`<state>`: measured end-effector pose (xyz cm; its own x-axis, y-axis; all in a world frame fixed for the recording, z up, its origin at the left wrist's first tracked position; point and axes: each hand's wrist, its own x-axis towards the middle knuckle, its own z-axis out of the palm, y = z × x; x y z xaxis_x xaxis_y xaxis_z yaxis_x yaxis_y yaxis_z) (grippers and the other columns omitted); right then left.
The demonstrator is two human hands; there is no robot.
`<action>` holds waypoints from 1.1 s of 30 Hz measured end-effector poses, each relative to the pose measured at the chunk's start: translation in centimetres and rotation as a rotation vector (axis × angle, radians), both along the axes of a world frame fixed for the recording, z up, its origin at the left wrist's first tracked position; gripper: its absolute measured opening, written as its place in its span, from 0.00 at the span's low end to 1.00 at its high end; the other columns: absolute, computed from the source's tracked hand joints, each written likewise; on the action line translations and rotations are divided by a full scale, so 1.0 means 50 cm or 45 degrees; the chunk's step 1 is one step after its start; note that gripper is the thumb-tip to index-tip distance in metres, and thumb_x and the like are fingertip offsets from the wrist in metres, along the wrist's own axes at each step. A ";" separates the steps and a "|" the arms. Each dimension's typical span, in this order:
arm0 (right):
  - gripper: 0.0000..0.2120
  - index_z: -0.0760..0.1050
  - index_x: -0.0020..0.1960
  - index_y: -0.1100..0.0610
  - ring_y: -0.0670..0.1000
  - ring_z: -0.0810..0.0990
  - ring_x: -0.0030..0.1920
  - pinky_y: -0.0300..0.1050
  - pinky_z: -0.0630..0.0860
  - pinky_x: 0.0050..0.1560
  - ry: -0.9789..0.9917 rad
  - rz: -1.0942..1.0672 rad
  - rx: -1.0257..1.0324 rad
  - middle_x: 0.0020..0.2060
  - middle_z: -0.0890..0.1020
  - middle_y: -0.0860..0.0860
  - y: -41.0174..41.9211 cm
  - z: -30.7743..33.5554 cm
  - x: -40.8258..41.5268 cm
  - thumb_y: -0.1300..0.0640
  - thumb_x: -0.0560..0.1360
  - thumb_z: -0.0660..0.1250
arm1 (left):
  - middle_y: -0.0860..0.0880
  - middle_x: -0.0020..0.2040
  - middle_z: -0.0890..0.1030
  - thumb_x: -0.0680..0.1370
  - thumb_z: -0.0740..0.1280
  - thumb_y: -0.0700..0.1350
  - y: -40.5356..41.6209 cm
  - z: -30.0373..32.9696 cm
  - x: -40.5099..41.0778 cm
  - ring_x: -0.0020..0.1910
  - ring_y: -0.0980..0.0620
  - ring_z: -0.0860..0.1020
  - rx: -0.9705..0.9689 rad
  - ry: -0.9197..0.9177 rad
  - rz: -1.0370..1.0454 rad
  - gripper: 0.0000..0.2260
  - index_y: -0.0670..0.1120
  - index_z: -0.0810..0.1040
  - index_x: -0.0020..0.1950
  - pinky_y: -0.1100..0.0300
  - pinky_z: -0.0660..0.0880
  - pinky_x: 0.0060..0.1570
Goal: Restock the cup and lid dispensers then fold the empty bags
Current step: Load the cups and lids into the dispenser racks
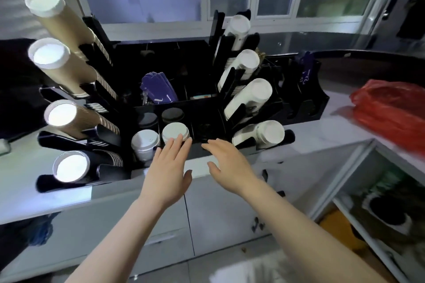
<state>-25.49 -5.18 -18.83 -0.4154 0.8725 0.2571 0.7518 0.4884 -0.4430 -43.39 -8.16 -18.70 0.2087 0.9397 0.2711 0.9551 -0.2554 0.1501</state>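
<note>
Here your left hand and right hand hover open-palmed, empty, beside the white lid stack in the black dispenser.

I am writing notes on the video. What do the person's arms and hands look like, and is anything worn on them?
Both forearms are bare, with no sleeves in view. The left hand and right hand wear no gloves, and no rings, watch or bracelet show.

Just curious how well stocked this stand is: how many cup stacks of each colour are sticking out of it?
Brown cup stacks: 3
Black cup stack: 1
White cup stacks: 4
Total: 8
</note>
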 end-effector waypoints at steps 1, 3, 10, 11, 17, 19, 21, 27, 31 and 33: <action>0.24 0.63 0.74 0.53 0.49 0.57 0.75 0.44 0.54 0.73 -0.005 -0.014 0.007 0.74 0.65 0.50 -0.019 0.005 0.004 0.56 0.79 0.60 | 0.48 0.79 0.51 0.77 0.64 0.48 -0.016 0.004 0.003 0.77 0.47 0.49 0.004 -0.002 -0.019 0.34 0.48 0.50 0.78 0.47 0.53 0.73; 0.23 0.64 0.74 0.53 0.49 0.58 0.74 0.45 0.57 0.73 -0.016 -0.040 0.017 0.73 0.66 0.49 -0.055 0.015 0.014 0.55 0.79 0.60 | 0.48 0.79 0.50 0.78 0.63 0.47 -0.044 0.012 0.015 0.77 0.48 0.47 0.011 -0.008 -0.061 0.33 0.49 0.49 0.78 0.48 0.51 0.74; 0.21 0.68 0.71 0.54 0.48 0.63 0.70 0.42 0.60 0.70 0.021 -0.122 0.070 0.69 0.70 0.48 -0.145 0.052 0.072 0.55 0.78 0.62 | 0.49 0.79 0.50 0.78 0.63 0.46 -0.105 0.045 0.086 0.78 0.49 0.47 0.048 -0.080 -0.220 0.32 0.50 0.50 0.78 0.49 0.47 0.74; 0.21 0.68 0.71 0.54 0.48 0.64 0.70 0.43 0.61 0.69 0.018 -0.131 0.077 0.68 0.71 0.48 -0.151 0.057 0.085 0.55 0.78 0.62 | 0.49 0.79 0.49 0.78 0.63 0.46 -0.108 0.051 0.101 0.78 0.49 0.46 0.057 -0.078 -0.243 0.32 0.50 0.50 0.78 0.50 0.46 0.74; 0.22 0.69 0.70 0.51 0.47 0.67 0.67 0.44 0.66 0.66 0.060 -0.269 0.105 0.67 0.72 0.47 -0.178 0.088 0.208 0.54 0.77 0.63 | 0.49 0.79 0.51 0.79 0.61 0.45 -0.100 0.088 0.223 0.77 0.50 0.47 0.084 -0.138 -0.452 0.31 0.49 0.50 0.78 0.53 0.48 0.75; 0.21 0.69 0.70 0.52 0.47 0.67 0.66 0.41 0.64 0.64 0.079 -0.332 0.116 0.67 0.73 0.48 -0.185 0.092 0.277 0.55 0.77 0.63 | 0.49 0.79 0.53 0.79 0.62 0.45 -0.088 0.096 0.292 0.77 0.51 0.49 0.087 -0.173 -0.541 0.30 0.48 0.52 0.78 0.52 0.53 0.75; 0.21 0.68 0.71 0.53 0.47 0.65 0.69 0.39 0.60 0.66 0.033 -0.410 0.103 0.69 0.71 0.49 -0.192 0.090 0.363 0.55 0.78 0.62 | 0.50 0.79 0.53 0.80 0.61 0.47 -0.074 0.100 0.374 0.77 0.51 0.49 0.075 -0.207 -0.609 0.29 0.49 0.52 0.78 0.54 0.54 0.74; 0.21 0.68 0.71 0.50 0.49 0.65 0.70 0.40 0.59 0.67 0.013 -0.705 0.090 0.69 0.70 0.47 -0.221 0.086 0.673 0.54 0.78 0.63 | 0.51 0.79 0.52 0.80 0.60 0.47 -0.032 0.084 0.658 0.77 0.53 0.49 0.020 -0.223 -0.773 0.30 0.49 0.49 0.78 0.58 0.51 0.74; 0.20 0.73 0.67 0.50 0.52 0.70 0.66 0.46 0.65 0.64 0.040 -0.836 0.106 0.65 0.75 0.49 -0.235 0.079 0.851 0.57 0.76 0.65 | 0.51 0.79 0.51 0.80 0.59 0.46 -0.003 0.065 0.834 0.77 0.54 0.48 -0.027 -0.285 -0.849 0.29 0.49 0.49 0.78 0.60 0.47 0.74; 0.19 0.74 0.66 0.49 0.52 0.70 0.65 0.48 0.68 0.64 0.031 -0.878 0.085 0.64 0.75 0.48 -0.242 0.069 0.927 0.56 0.75 0.65 | 0.51 0.79 0.51 0.80 0.59 0.46 0.008 0.052 0.907 0.77 0.55 0.48 -0.068 -0.333 -0.859 0.29 0.49 0.49 0.78 0.62 0.46 0.72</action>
